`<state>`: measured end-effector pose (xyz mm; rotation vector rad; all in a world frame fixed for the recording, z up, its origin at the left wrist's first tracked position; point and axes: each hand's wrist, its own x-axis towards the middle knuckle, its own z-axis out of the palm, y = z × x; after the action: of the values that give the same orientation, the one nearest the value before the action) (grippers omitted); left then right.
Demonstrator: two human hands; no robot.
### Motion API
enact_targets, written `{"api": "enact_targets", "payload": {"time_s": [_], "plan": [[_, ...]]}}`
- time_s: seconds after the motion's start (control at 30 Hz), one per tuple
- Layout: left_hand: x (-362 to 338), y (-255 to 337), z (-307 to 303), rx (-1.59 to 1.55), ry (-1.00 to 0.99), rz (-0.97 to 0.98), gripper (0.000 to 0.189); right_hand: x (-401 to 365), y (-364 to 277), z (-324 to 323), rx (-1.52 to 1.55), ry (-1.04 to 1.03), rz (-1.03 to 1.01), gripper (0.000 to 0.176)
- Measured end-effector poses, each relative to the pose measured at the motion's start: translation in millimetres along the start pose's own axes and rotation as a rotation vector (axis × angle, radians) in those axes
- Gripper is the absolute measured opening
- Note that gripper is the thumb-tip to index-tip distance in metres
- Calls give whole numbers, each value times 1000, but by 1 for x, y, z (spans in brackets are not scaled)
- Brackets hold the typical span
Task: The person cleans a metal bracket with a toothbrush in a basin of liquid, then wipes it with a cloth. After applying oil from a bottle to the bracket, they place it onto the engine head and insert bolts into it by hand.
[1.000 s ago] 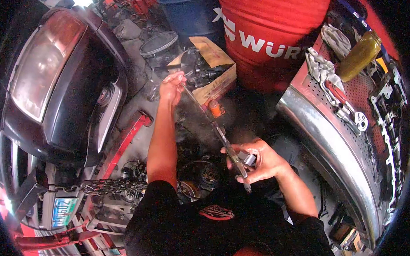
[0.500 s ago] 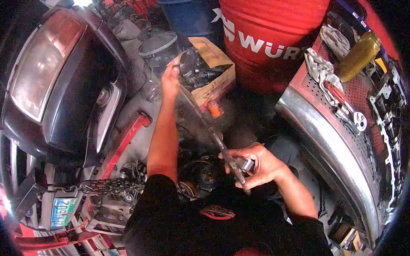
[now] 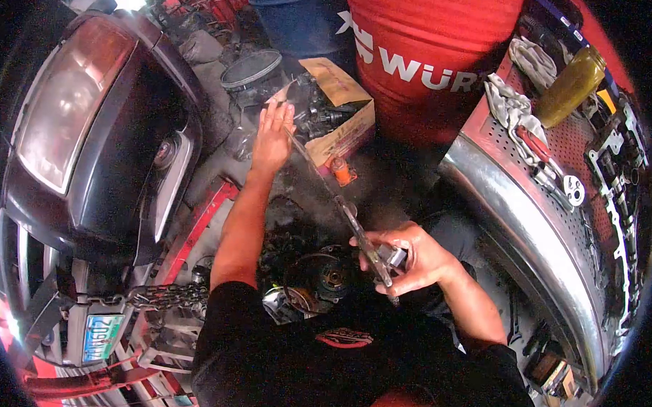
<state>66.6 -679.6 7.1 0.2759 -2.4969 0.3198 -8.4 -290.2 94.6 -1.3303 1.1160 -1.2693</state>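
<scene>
A long, dark metal bar slants across the middle, from the upper left down to the right. Its lower end, with a bright metal piece beside it, lies in my right hand, whose fingers and thumb are closed around it. My left hand is at the bar's upper end, back of the hand towards me, fingers stretched out. Whether its palm presses on the bar is hidden. Beyond that hand is a cardboard box of dark parts. A small orange object sits beside the bar.
A dark car front fills the left side. Red and blue drums stand at the back, near a clear bucket. On the right, a perforated metal bench carries rags, a bottle and a ratchet.
My left hand has turned and slid slightly down, its fingers now straight instead of bent at the bar's end. My right hand keeps its hold, almost unmoved.
</scene>
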Motion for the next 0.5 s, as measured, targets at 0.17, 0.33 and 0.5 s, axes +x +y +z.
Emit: {"api": "enact_targets", "payload": {"time_s": [0.17, 0.33, 0.5], "plan": [[-11, -4, -4, 0, 27, 45, 38, 1, 0, 0, -32, 13, 32, 69], [4, -19, 21, -1662, 384, -1002, 27, 7, 4, 4, -25, -72, 9, 74], [34, -30, -1, -2304, 592, -1178, 47, 7, 15, 6, -32, -87, 1, 77]]}}
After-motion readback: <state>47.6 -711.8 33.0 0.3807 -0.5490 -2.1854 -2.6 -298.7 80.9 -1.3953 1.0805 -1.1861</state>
